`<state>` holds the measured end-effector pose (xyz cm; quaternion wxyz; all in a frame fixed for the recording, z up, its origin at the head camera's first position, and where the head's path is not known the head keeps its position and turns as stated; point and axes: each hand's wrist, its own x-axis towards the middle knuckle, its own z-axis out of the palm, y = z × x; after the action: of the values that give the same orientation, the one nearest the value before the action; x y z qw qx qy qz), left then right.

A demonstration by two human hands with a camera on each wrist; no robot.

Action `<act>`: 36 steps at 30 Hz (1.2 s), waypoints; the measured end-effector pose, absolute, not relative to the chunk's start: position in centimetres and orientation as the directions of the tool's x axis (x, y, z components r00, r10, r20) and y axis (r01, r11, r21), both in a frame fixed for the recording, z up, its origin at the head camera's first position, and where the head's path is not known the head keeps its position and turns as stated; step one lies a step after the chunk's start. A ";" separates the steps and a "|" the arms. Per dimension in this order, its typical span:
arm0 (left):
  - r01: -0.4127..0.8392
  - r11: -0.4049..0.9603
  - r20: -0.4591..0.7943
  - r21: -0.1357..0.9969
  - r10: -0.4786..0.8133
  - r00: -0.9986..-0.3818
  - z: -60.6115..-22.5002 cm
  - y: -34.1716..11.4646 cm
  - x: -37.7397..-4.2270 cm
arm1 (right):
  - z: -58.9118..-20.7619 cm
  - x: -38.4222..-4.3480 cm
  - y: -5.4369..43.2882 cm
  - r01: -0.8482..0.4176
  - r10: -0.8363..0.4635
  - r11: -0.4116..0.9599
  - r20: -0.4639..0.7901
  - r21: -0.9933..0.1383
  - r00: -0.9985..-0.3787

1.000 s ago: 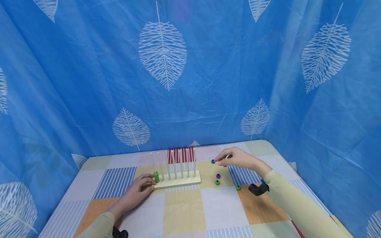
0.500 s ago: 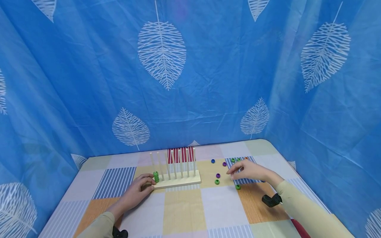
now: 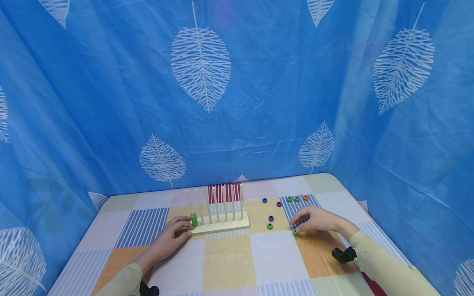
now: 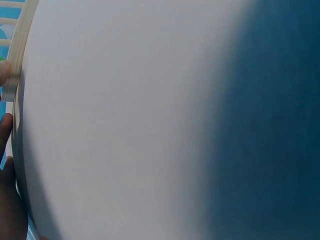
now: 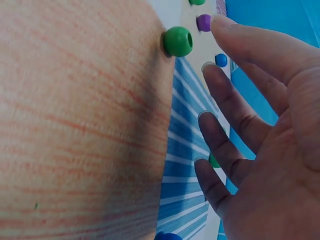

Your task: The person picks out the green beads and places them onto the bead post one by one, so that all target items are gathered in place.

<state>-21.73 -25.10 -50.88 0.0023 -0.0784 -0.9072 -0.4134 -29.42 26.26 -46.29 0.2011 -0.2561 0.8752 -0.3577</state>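
Observation:
A pale wooden peg rack [image 3: 226, 224] with several upright pegs stands left of the table's middle; green beads [image 3: 194, 220] are stacked on its leftmost peg. At that end my left hand [image 3: 174, 235] grips the base; in the left wrist view only parts of its fingers [image 4: 6, 130] show at the edge. My right hand [image 3: 319, 220] hovers just above a loose green bead [image 3: 295, 232], fingers loosely bent and apart. The right wrist view shows that green bead [image 5: 178, 41] on the cloth, a gap between it and the fingertips.
Left of my right hand lie a green bead [image 3: 270, 226], a purple bead [image 3: 271, 218], another purple bead [image 3: 279, 204] and a blue bead [image 3: 264, 200]. Behind it are two green beads [image 3: 289, 199] and an orange bead [image 3: 305, 197]. A blue curtain [image 3: 259, 102] encloses the table.
My right hand has moved from beside the blue bead, right and toward me, to the green bead. The blue bead stays on the table. My left hand has kept its place.

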 end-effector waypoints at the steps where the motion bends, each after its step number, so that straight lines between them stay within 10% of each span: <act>1: 0.143 0.647 0.068 0.749 0.140 -0.988 -50.9 -25.1 -21.7 | -46.3 -29.4 26.3 -0.305 -0.591 0.615 -0.169 -0.727 -0.789; 36: 0.148 0.643 0.074 0.751 0.141 -0.987 -51.0 -25.1 -21.7 | -48.2 -29.7 26.9 -0.319 -0.599 0.613 -0.162 -0.723 -0.784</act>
<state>-21.68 -25.09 -50.97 0.0045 -0.0798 -0.9064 -0.4148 -29.71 26.92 -48.15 0.1984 -0.2619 0.8759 -0.3533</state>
